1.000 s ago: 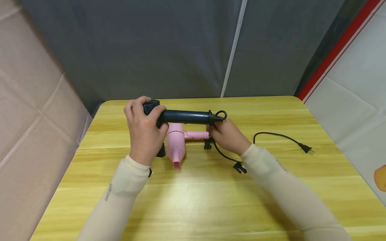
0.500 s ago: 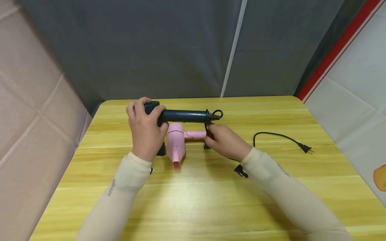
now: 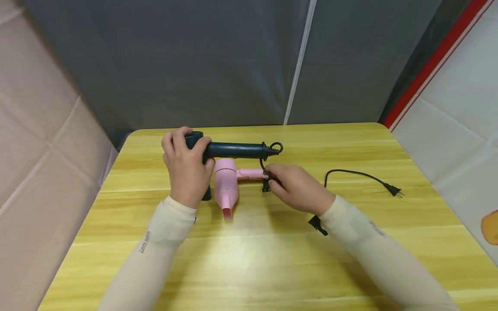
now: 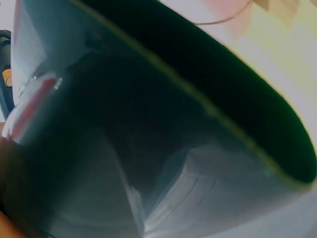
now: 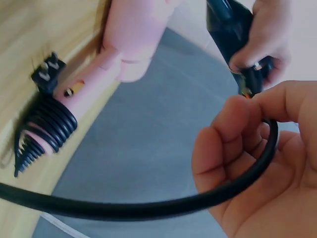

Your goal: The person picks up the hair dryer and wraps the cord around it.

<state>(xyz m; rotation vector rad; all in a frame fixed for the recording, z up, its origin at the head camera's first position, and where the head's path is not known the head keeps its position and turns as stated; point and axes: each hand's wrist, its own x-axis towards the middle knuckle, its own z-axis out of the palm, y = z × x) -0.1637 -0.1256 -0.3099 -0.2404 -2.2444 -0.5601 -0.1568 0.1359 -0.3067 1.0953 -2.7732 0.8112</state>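
A dark hair dryer [image 3: 237, 150] is held up over the table, its barrel gripped from above by my left hand [image 3: 186, 172]. Its nozzle [image 3: 207, 193] points toward me past the fingers; in the left wrist view the dark barrel [image 4: 148, 139] fills most of the frame. My right hand [image 3: 301, 188] pinches the black power cord [image 3: 263, 166] just below the end of the handle. In the right wrist view the cord [image 5: 124, 210] curves through that hand. A pink hair dryer [image 3: 226, 185] lies beneath, its cord [image 5: 57, 119] wound round the handle.
The dark dryer's cord ends in a plug [image 3: 393, 190] on the right of the wooden table [image 3: 241, 268]. A small black clip-like piece [image 3: 319, 225] shows beside the right wrist. The pink dryer's plug [image 3: 266, 185] lies by its handle. A grey curtain [image 3: 175, 65] hangs behind.
My right hand has drawn back toward me and right along the cord, away from the handle's end. The black piece by its wrist has shifted the same way. The left hand stays nearly still.
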